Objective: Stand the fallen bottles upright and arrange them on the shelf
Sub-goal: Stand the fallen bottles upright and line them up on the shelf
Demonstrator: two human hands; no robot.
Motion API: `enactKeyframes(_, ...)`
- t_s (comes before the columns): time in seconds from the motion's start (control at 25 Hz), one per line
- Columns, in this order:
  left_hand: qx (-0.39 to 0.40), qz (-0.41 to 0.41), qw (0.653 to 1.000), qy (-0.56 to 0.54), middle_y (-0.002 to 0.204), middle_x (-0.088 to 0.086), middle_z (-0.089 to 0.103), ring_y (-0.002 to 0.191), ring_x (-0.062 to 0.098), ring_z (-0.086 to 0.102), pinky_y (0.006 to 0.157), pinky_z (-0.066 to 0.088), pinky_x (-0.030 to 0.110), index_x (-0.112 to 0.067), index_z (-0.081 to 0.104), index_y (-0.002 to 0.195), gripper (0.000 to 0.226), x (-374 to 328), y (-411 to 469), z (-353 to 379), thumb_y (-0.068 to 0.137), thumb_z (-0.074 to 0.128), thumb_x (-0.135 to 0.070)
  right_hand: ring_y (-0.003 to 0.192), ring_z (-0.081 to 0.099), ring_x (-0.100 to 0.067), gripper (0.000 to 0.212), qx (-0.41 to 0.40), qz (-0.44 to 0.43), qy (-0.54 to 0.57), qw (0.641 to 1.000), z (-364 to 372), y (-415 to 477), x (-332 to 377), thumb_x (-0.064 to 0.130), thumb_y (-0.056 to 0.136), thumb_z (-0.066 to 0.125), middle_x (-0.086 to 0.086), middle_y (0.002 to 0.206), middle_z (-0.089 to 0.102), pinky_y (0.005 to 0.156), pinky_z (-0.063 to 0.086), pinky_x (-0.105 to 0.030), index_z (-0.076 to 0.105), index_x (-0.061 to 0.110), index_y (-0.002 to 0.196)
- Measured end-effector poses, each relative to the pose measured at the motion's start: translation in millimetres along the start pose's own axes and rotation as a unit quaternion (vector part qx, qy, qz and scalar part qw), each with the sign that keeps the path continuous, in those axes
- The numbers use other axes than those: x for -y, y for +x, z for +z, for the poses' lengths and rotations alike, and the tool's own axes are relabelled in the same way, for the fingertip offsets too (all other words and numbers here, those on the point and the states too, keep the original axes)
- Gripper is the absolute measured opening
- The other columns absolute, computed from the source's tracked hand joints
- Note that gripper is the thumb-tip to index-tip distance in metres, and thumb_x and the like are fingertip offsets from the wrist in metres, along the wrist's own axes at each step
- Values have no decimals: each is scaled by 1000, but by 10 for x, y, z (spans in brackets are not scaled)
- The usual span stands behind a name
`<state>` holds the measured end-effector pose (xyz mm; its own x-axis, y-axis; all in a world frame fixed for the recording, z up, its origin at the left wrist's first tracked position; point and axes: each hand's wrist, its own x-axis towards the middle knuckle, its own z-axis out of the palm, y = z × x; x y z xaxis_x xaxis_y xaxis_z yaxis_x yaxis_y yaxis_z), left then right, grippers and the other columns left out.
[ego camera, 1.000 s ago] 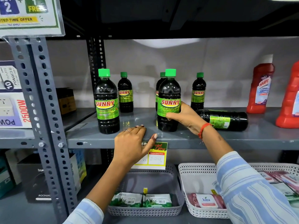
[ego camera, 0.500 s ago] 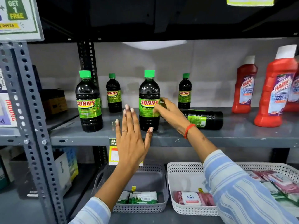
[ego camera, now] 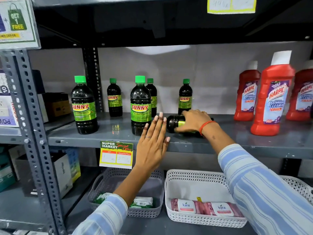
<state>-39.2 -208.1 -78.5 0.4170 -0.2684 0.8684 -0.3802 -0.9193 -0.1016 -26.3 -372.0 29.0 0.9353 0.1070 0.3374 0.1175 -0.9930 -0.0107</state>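
A dark bottle with a green label lies on its side [ego camera: 175, 122] on the grey shelf [ego camera: 118, 138]. My right hand [ego camera: 194, 122] is wrapped over its middle. My left hand [ego camera: 153, 141] hovers flat and open in front of the shelf edge, just left of the fallen bottle's base. Two large green-capped bottles stand upright at the front, one on the left [ego camera: 83, 106] and one in the middle [ego camera: 140, 106]. Three smaller bottles stand upright at the back, at the left [ego camera: 114, 97], behind the middle large bottle [ego camera: 152, 95] and at the right [ego camera: 185, 95].
Red cleaner bottles [ego camera: 272, 97] stand at the right of the same shelf. A perforated steel upright [ego camera: 28, 126] rises at the left. A price tag [ego camera: 116, 154] hangs from the shelf edge. Below sit a grey basket [ego camera: 159, 189] and a white basket [ego camera: 199, 177] with packets.
My right hand left the middle upright bottle and moved right onto the lying bottle. My left hand lifted off the shelf edge and shifted right.
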Motion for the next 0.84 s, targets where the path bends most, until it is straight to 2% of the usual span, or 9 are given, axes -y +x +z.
enactKeyframes(0.08,10,7,1000,-13,149,12,34,138,22,32,113,22,37,-4,37,141,56,-31,17,19,99,19,-36,110,57,-33,66,11,3,-4,1000,12,1,-24,54,66,69,-13,119,62,90,43,-41,53,14,116)
enactKeyframes(0.12,15,10,1000,-11,141,15,46,128,26,46,107,33,37,-2,48,133,56,-30,31,25,99,20,-36,109,58,-33,66,-7,4,-2,1000,35,-2,-23,54,65,70,-13,118,63,88,44,-40,53,14,115)
enactKeyframes(0.2,20,4,1000,8,117,16,66,98,29,66,84,51,34,-2,65,113,53,-32,56,10,95,28,-35,109,58,-34,66,-63,8,-3,998,100,-5,-18,55,65,70,-13,117,64,87,44,-41,55,15,114)
enactKeyframes(0.28,25,-1,1000,14,95,11,74,76,26,70,60,53,29,-6,71,96,50,-53,80,-25,93,31,-36,112,56,-35,68,-105,26,22,994,130,17,-35,55,65,70,-14,120,62,91,44,-43,54,16,119)
enactKeyframes(0.4,28,0,1000,5,75,5,71,64,24,66,47,44,28,-12,67,75,49,-64,114,-71,94,30,-38,114,55,-38,71,-154,60,167,972,95,69,-60,47,65,73,-15,125,60,93,47,-46,50,17,125)
enactKeyframes(0.52,24,-3,1000,7,70,3,69,62,22,64,47,42,28,-13,64,70,48,-74,111,-75,94,32,-39,114,57,-32,65,-207,65,365,905,101,95,-38,35,66,76,-12,125,62,95,48,-42,51,18,124)
enactKeyframes(0.68,11,-3,1000,6,70,2,70,62,20,65,48,42,26,-14,65,69,49,-63,110,-62,94,32,-40,109,61,-26,58,-221,92,520,820,160,157,-59,26,70,78,-12,118,65,94,48,-34,54,13,121)
enactKeyframes(0.8,7,-3,1000,4,71,2,71,63,20,65,49,43,26,-14,66,70,49,-58,109,-54,94,32,-40,96,64,-25,48,-212,125,630,737,216,208,-155,19,75,75,-15,109,66,82,54,-32,56,7,117)
enactKeyframes(0.84,5,-1,1000,2,72,2,71,63,20,65,49,43,26,-14,66,70,49,-61,108,-52,94,32,-40,93,63,-24,46,-204,130,647,723,244,239,-194,18,76,74,-15,107,66,79,54,-29,56,6,117)
